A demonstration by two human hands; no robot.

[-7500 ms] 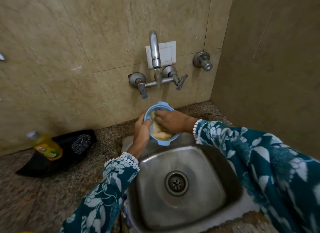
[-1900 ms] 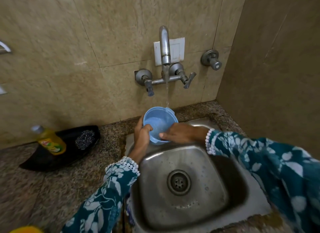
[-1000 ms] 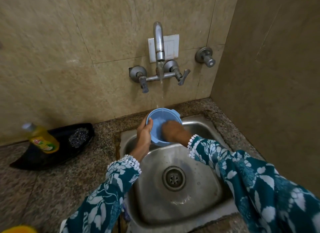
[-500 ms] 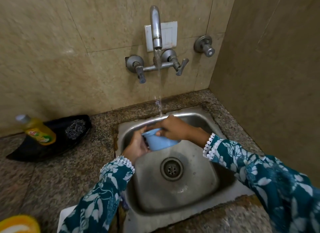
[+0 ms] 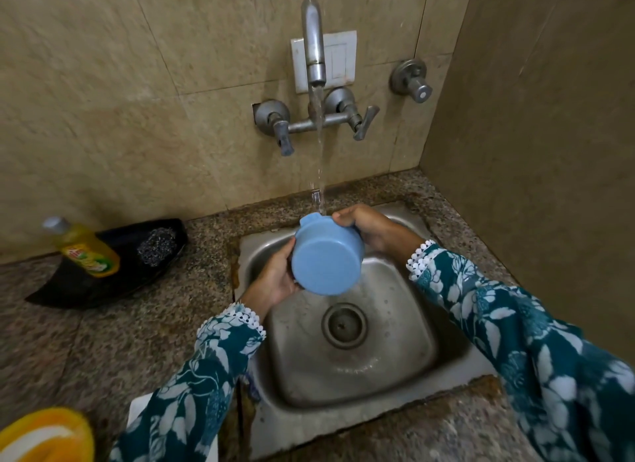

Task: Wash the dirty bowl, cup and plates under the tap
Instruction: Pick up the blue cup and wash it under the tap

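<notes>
A light blue plastic bowl is held over the back of the steel sink, turned so its flat base faces me. My left hand grips its left side. My right hand wraps its upper right edge. Water runs from the wall tap and strikes the bowl's top rim beside my right fingers. The bowl's inside is hidden.
A yellow dish-soap bottle and a steel scrubber lie on a black tray left of the sink. A yellow-orange dish and a white item sit at the bottom left. A wall closes the right side.
The bowl went from facing me with soapy contents, to rinsed, then got flipped; now its base faces me and it sits higher under the stream.
</notes>
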